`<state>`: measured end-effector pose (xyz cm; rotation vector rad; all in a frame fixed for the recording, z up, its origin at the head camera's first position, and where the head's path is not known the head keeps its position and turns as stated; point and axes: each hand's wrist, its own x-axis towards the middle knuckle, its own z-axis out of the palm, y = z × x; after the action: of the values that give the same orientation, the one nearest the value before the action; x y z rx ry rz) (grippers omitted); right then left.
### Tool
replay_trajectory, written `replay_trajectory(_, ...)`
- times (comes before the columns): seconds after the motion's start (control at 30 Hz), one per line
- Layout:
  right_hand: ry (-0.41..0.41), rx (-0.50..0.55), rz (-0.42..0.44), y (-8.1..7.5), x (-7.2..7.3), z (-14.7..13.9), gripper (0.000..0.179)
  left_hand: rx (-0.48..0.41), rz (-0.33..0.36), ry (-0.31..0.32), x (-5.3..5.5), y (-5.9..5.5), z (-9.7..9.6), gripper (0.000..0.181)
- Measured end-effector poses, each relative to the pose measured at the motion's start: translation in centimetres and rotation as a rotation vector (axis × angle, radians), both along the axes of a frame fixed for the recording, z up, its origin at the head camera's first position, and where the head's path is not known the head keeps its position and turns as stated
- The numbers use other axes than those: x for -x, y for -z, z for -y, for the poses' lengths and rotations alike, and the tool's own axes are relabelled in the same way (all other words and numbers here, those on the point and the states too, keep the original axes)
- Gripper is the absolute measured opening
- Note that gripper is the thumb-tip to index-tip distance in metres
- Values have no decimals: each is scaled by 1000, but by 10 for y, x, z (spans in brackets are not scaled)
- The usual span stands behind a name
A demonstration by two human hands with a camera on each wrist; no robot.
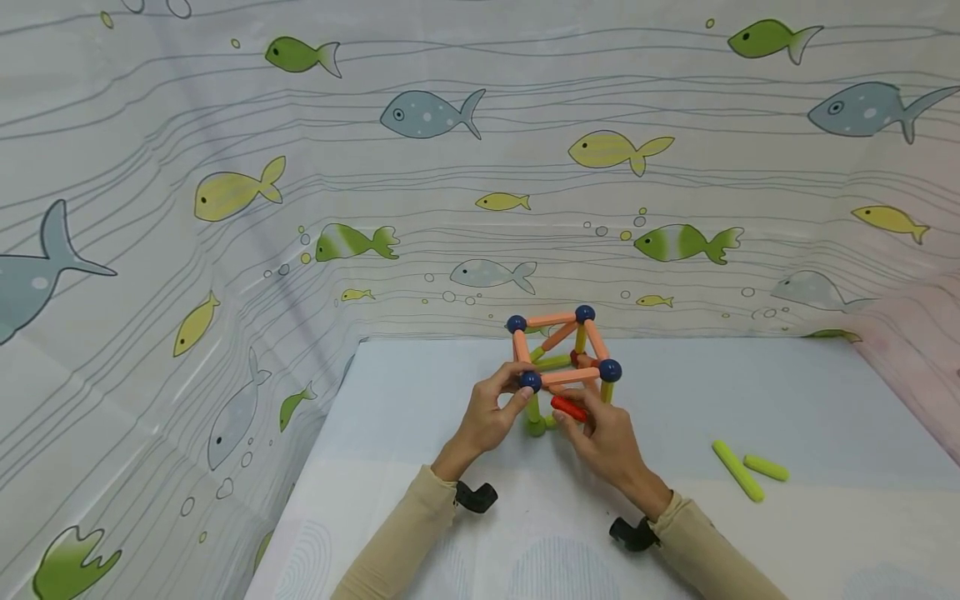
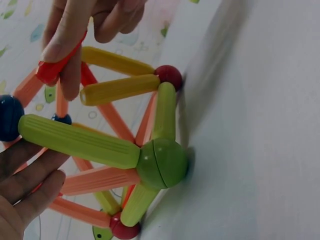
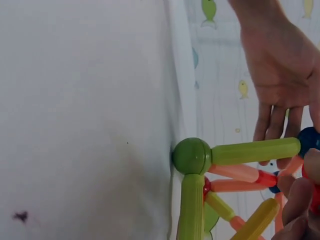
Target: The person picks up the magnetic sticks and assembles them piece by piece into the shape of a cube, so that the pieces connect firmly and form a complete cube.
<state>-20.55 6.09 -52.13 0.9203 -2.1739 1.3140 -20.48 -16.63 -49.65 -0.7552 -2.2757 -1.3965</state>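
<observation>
A cube-like frame of magnetic sticks and balls stands on the table, with blue balls at its top corners joined by orange sticks. My left hand (image 1: 480, 421) holds the near-left blue ball (image 1: 531, 381) between thumb and fingers. Below that ball, a lime stick (image 2: 80, 141) runs down to a green ball (image 2: 162, 163) on the tabletop. My right hand (image 1: 611, 446) pinches a short red stick (image 1: 568, 408) at the frame's near side. Close to this stick, a yellow stick (image 2: 120, 90) rises from a red ball (image 2: 169, 77), its upper end free.
Two loose lime sticks, one longer (image 1: 737, 471) and one shorter (image 1: 766, 467), lie on the table (image 1: 825, 542) to the right. A fish-printed sheet (image 1: 420, 183) hangs behind the table and along its sides.
</observation>
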Motion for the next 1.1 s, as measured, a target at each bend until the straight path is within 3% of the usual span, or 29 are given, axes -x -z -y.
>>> replay_trajectory(0.2,93,-15,-55,2,0,6,35,5,3,-2,-2,-2,-1,29)
replay_trajectory(0.4,130,6,-17,-2,-1,13,34,-4,-9,-8,-2,-3,-2,30)
replay_trajectory(0.93,207,155,220,-4,2,37,27,8,24,-9,-1,-1,-1,32)
replay_trajectory(1.1,182,197,319,-5,1,37,30,-1,15,-1,-2,-2,-2,33)
